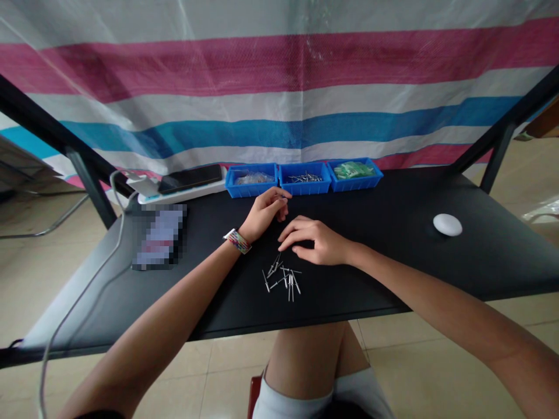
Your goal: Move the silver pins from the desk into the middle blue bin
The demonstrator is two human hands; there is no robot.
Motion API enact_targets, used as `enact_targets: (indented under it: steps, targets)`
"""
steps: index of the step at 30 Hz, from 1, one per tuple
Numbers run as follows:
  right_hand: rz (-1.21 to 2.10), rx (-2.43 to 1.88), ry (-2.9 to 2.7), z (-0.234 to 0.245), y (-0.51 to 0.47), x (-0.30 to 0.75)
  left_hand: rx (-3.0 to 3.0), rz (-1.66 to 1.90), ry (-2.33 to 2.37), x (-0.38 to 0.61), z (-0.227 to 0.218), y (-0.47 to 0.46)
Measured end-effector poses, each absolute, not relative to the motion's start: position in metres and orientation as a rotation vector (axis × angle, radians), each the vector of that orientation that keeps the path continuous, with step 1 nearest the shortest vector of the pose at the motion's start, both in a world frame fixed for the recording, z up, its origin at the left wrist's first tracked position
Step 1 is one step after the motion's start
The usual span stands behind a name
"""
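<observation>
R hand [321, 241] nr slim, shiny metal rivets [291, 283].

L hand [266, 210] is holding a loose curl; R hand [321, 240] is facing palm-down w/ thumb apart; both arms [192, 294] are slanting fwd.

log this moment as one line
left hand: near middle blue bin | right hand: beside loose metal rivets | rivets: on black table | grip: unclear

1. The table [393, 221] had a black top.
2. Silver rivets [291, 285] lay loosely piled near its front edge.
3. Three blue bins [304, 189] stood in a row at the back.
4. A white power strip [192, 192] lay left of them.
5. A blurred item [161, 235] lay left, a white oval object [447, 224] right.
</observation>
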State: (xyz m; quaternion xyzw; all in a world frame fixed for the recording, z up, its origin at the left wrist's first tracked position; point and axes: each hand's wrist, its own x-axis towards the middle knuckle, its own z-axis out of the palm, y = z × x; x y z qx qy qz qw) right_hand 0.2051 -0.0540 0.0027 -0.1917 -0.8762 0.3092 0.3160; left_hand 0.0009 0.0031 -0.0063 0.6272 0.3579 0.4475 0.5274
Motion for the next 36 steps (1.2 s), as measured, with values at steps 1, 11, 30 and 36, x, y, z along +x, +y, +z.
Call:
enact_targets:
  steps: [1, 11, 30, 36]
  targets:
    - [0.773, -0.492, -2.347, 0.001, -0.058, 0.201, 1.498, 1.071, 0.856, 0.001, -0.006, 0.003]
    - [0.466, -0.612, -2.432, -0.005, -0.053, 0.205, 1.5, 1.064, 0.855, -0.001, -0.008, 0.004]
    - [0.598, -0.878, -2.123, -0.006, -0.032, 0.219, 1.596, 0.967, 0.875, -0.001, -0.001, 0.002]
    - [0.692, -0.929, -1.852, -0.004, -0.023, 0.223, 1.625, 0.881, 0.912, -0.001, 0.0, 0.003]
